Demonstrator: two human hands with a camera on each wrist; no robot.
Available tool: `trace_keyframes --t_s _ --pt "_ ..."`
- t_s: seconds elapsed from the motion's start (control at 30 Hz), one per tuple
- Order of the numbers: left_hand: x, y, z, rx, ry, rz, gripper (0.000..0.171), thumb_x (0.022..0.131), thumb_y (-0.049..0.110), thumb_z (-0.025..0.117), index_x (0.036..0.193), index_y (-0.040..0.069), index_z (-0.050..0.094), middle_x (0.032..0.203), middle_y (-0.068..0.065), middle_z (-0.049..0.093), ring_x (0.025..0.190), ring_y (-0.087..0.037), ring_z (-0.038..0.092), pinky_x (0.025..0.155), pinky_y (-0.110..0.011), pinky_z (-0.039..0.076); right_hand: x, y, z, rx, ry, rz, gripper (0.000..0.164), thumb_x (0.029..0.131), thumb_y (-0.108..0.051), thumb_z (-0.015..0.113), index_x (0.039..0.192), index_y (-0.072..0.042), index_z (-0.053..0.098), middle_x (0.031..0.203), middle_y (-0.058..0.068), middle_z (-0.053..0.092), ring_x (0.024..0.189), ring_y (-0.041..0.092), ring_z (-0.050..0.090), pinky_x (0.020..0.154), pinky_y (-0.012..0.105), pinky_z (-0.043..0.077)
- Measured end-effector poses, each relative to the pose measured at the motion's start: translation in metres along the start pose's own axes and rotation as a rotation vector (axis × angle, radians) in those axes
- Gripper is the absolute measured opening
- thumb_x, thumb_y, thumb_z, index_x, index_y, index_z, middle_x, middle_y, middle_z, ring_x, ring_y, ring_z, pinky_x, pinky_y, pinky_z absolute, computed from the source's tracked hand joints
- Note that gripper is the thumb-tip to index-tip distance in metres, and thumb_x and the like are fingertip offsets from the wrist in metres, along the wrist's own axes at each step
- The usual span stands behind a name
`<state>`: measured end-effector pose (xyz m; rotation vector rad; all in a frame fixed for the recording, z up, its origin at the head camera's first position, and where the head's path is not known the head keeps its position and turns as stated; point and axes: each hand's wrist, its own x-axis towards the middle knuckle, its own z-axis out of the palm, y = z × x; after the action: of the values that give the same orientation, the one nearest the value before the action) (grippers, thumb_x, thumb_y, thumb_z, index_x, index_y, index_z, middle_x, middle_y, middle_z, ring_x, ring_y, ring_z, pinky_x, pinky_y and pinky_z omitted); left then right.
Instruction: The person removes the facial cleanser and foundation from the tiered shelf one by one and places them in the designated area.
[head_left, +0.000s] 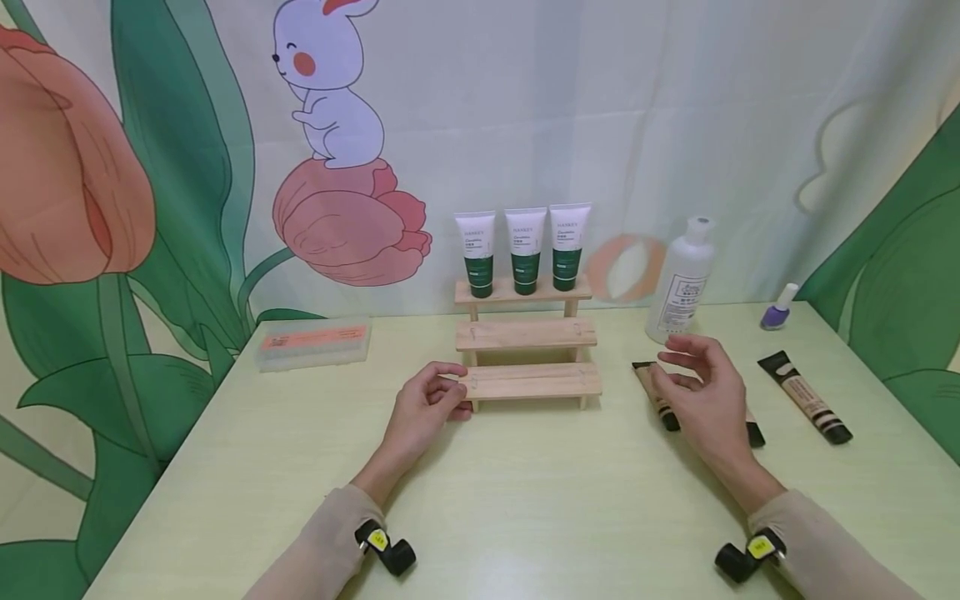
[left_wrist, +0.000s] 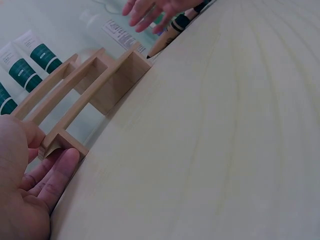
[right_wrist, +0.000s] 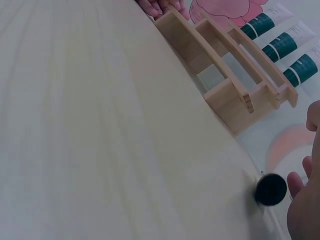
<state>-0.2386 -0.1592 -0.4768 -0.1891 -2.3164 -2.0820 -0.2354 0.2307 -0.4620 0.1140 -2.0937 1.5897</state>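
- left hand [head_left: 427, 400] pinches the 8 o'clock corner of the wooden stand [head_left: 525, 335], fingers curled round the end of the bottom step [head_left: 534, 382]
- right hand [head_left: 705, 404] hovers out at 4 o'clock from there, fingers loosely bent and parted, not holding anything afaict, nearest brown tube [head_left: 662, 407] just below it
- green-and-white tubes [head_left: 525, 250], all three, stand on the top step [head_left: 504, 292] at 12 o'clock, so that row looks done imo
- other two brown tubes [head_left: 806, 397] lie around 3–4 o'clock; none of the brown ones is up yet, so I'd call it half sorted
- white bottle [head_left: 681, 292] at 2–3, purple bottle [head_left: 777, 314] at 3, flat case [head_left: 315, 344] at 9
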Motion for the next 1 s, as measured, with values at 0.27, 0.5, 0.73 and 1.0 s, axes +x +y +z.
trace_keyframes --t_s 0.27,0.5,0.73,1.0 --pt "-0.001 0.000 -0.001 0.003 0.004 -0.005 0.023 0.110 0.003 0.069 0.133 0.008 0.071 0.106 -0.017 0.075 0.092 -0.028 0.081 0.082 -0.034 0.072 0.023 -0.019 0.017 0.110 -0.042 -0.066 0.055 0.097 0.002 0.083 0.147 -0.005 0.062 0.134 0.000 0.069 0.120 0.020 0.073 0.092 0.016 0.064" --pt "-0.001 0.001 -0.002 -0.009 0.004 0.001 0.023 0.110 0.003 0.068 0.133 0.007 0.071 0.105 -0.018 0.075 0.092 -0.029 0.081 0.081 -0.035 0.072 0.048 -0.041 0.036 0.135 -0.082 -0.121 0.058 0.100 -0.003 0.081 0.153 -0.012 0.060 0.140 0.006 0.067 0.125 0.024 0.070 0.094 0.017 0.064" --pt "0.000 0.001 -0.002 -0.016 0.003 -0.002 0.023 0.110 0.003 0.069 0.132 0.007 0.071 0.104 -0.017 0.075 0.091 -0.028 0.081 0.081 -0.035 0.072 0.071 -0.055 0.060 0.157 -0.092 -0.114 0.059 0.101 -0.008 0.082 0.155 -0.014 0.059 0.145 0.016 0.064 0.129 0.027 0.067 0.098 0.019 0.063" --pt "0.001 0.000 0.000 -0.029 -0.002 0.003 0.023 0.110 0.003 0.069 0.133 0.007 0.071 0.105 -0.018 0.075 0.093 -0.030 0.082 0.081 -0.035 0.072 0.095 -0.068 0.087 0.181 -0.117 -0.103 0.064 0.100 -0.011 0.084 0.157 -0.011 0.056 0.148 0.015 0.062 0.131 0.030 0.065 0.108 0.035 0.063"
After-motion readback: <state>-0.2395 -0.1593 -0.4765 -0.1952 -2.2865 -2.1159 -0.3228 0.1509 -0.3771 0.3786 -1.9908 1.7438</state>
